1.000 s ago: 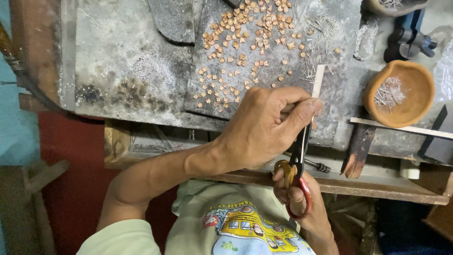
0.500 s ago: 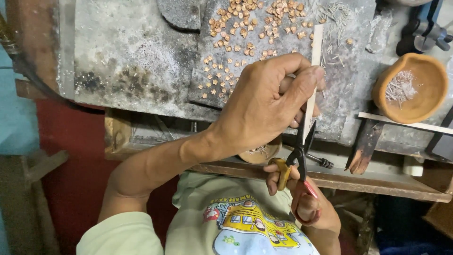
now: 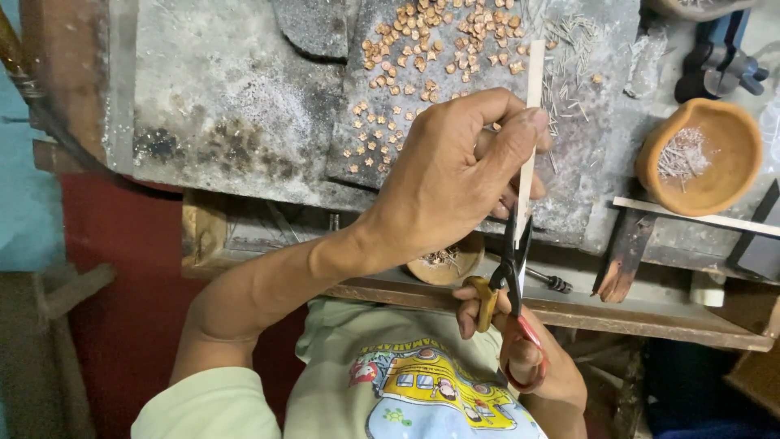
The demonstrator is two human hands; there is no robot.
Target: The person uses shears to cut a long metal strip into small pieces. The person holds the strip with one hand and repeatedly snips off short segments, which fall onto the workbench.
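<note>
Left hand: the left hand (image 3: 455,175) is in the middle of the frame. Its thumb and fingers are pinched shut on a thin pale strip (image 3: 530,122). The arm comes up from the lower left.
Strip: it stands almost straight up and down in the picture. Its top end sticks out above the fingers, over the grey slab. Its bottom end goes down between the scissor blades.
Right hand: the right hand (image 3: 520,349) is at the lower middle, just under the left hand. Its fingers go through the loops of the scissors (image 3: 512,284), so it is closed around them. One loop is red and one is yellowish.
Scissors: the dark blades point up and sit on both sides of the strip. They look open only a little.
Slab: the grey slab (image 3: 236,97) fills the top of the frame. Many small tan star-shaped bits (image 3: 422,41) lie on it at the upper middle, and thin metal slivers (image 3: 569,49) lie just right of them.
Bowl: an orange bowl (image 3: 727,191) sits at the right edge with a small heap of slivers inside.
Small dish: a little round dish (image 3: 447,262) peeks out under the left wrist.
Change: compared with half a second ago, the hands, strip and scissors sit in nearly the same spot. A second ago the left hand was a bit lower and to the left.
</note>
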